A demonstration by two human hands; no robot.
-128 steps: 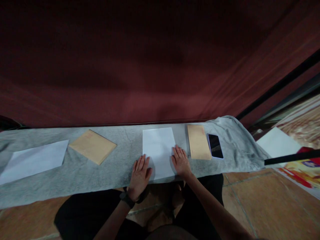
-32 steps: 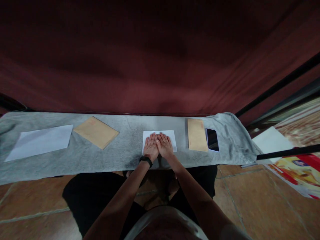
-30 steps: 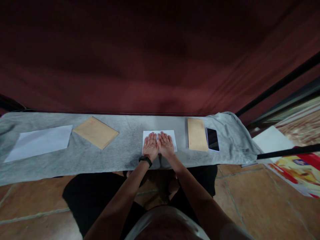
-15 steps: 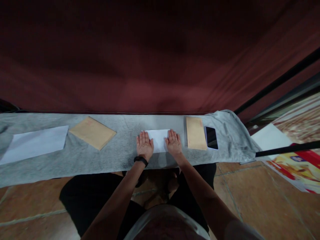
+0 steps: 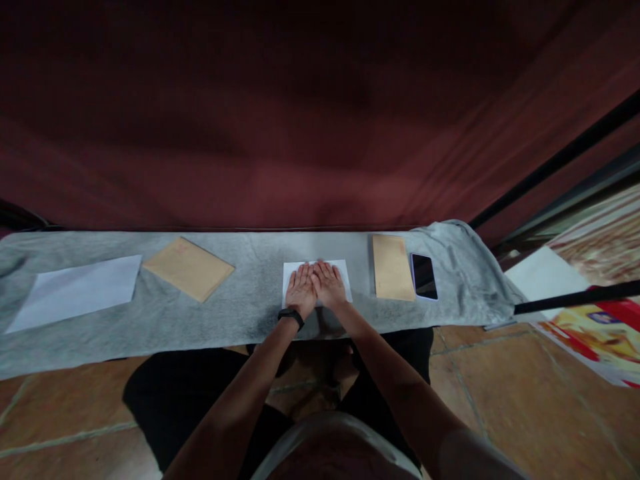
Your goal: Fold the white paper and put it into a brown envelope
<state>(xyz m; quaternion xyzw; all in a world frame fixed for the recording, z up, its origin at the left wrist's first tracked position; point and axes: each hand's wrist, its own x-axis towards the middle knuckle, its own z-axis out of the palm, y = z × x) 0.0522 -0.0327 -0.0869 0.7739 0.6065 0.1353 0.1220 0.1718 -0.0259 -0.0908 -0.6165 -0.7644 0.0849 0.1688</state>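
Lying to the left of the white paper (image 5: 344, 268) are a slanted tan envelope (image 5: 189, 269) and, beyond it, a white sheet (image 5: 80, 293) whose near corner comes just beside the envelope. To the right of the white paper stand a second envelope (image 5: 393, 268), nearly upright to the viewer, and a phone (image 5: 425, 277) with a dark screen, close against that envelope's side. Well off to the right, past the phone, a black bar (image 5: 575, 298) crosses in front of a red and yellow package (image 5: 607, 337).

The white paper itself is a small, wide rectangle, plain where it shows; its middle is hidden under both hands. The left hand (image 5: 301, 290), with a dark wristband (image 5: 291, 316) below it, and the right hand (image 5: 329, 285) lie palm down on it, fingers straight, thumbs meeting.

Slim white margins show at the paper's far edge and at both sides. Grey cloth (image 5: 255, 300) stretches between it and the envelope on either side, wider on the left; behind it, a strip of cloth ends at a dark red curtain (image 5: 320, 187).
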